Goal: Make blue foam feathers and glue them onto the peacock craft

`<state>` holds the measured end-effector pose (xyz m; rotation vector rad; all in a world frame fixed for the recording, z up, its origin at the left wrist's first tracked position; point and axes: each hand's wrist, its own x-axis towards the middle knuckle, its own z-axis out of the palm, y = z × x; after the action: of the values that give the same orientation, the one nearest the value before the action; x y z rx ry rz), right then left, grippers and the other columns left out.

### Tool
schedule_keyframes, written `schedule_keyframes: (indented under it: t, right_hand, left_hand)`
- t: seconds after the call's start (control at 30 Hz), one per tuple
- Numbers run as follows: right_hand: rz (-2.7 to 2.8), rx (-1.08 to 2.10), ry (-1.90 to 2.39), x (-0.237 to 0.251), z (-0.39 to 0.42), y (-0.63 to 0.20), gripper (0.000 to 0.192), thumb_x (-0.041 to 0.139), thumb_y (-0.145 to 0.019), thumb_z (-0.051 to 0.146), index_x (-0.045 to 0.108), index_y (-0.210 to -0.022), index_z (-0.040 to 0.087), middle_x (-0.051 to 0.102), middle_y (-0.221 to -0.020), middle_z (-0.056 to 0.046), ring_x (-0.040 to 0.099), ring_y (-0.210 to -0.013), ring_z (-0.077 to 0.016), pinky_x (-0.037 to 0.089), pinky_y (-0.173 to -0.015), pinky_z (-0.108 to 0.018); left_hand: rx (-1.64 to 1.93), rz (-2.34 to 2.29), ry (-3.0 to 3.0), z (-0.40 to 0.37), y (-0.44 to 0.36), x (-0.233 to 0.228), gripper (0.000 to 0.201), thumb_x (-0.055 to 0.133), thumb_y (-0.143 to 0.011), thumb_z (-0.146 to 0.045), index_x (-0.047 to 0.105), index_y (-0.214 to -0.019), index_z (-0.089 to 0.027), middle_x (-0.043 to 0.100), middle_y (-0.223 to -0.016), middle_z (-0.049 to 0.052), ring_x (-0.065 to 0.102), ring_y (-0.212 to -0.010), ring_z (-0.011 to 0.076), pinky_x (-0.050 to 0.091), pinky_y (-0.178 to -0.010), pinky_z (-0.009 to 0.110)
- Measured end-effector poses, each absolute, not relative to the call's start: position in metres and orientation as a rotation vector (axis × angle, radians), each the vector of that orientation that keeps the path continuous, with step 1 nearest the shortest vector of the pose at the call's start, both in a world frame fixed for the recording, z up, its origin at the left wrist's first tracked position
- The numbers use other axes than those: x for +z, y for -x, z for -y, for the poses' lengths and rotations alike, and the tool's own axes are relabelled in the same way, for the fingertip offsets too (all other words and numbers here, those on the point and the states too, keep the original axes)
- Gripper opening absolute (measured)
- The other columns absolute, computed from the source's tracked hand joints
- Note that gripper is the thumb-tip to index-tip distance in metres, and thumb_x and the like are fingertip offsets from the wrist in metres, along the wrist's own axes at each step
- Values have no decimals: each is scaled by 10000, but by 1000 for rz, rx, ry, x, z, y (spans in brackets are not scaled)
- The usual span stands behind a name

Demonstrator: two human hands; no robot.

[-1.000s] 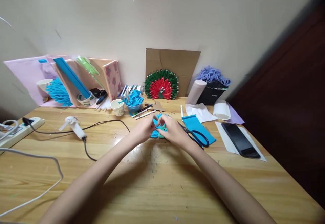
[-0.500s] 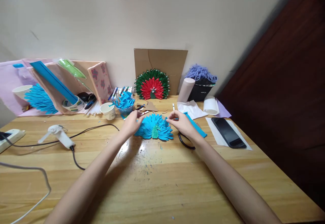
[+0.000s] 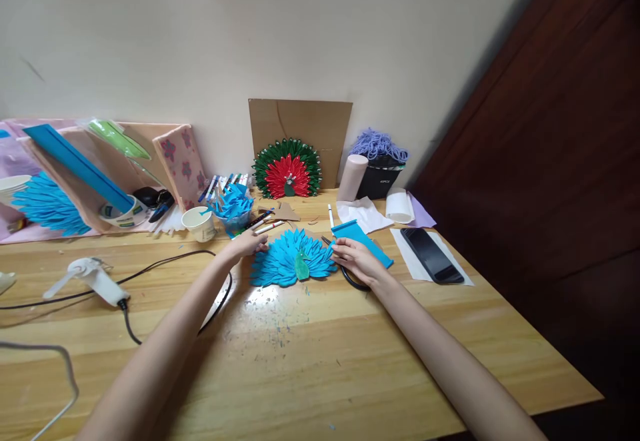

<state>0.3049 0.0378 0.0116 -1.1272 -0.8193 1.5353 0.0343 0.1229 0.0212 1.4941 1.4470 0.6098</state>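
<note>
From the head view, your left hand (image 3: pixel 249 246) lay flat with loose fingers on the left edge of the blue paper peacock (image 3: pixel 293 265), and your right hand (image 3: pixel 356 258) rested open against its right edge; neither hand was clenched or pinching, both only touched the piece. The blue paper peacock lay flat on the wooden table (image 3: pixel 310 354), in the middle, just in front of the markers (image 3: pixel 263 222) and beside the scissors (image 3: pixel 350 274), whose handle loop showed under your right wrist.

To steady a fan like that well, I would judge that light, even pressure at both outer edges suited it, with fingertips kept off the raised feather tips so they did not flatten, and the green body in the middle left untouched.

Counted: two finished peacock fans, the blue one under your hands and one red and green peacock (image 3: pixel 287 169) leaning against the cardboard sheet (image 3: pixel 320 121). One paper cup (image 3: pixel 200 224) stood near the bowl of blue paper pieces (image 3: pixel 231 202). One glue gun (image 3: pixel 95 280) lay at the left with its cord, one phone (image 3: pixel 431 254) at the right on white paper, and one folded blue strip (image 3: pixel 357 236) touched your right fingers.
</note>
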Motion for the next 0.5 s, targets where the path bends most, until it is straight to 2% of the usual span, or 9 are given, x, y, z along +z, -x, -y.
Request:
schedule_keyframes:
  t: [0.2, 0.33, 0.5]
  right_hand:
    - [782, 1594, 1100, 9, -35, -303, 292, 755, -546, 223, 527, -723, 174, 531, -661, 47, 543, -598, -63, 485, -658, -208]
    - [800, 1661, 1060, 13, -30, -298, 272, 752, -567, 229, 558, -750, 176, 528, -711, 33, 541, -659, -82, 491, -686, -239]
    - [895, 1624, 1027, 20, -21, -299, 313, 739, -604, 241, 628, -892, 192, 555, -852, -5, 543, -794, -108, 447, -707, -220]
  left_hand:
    - [565, -1425, -1496, -119, -31, 26, 332, 650, -573, -456, 545, -445, -168, 493, -382, -12, 344, -331, 75, 207, -340, 208]
    - [570, -1356, -1530, -105, -24, 39, 414, 681, -519, -542, 509, -479, -167, 444, -414, -44, 363, -397, 78, 236, -383, 197]
    - [493, -1340, -1540, -66, 4, 44, 482, 608, -575, -621, 443, -551, -169, 391, -477, -62, 351, -447, 83, 245, -438, 201]
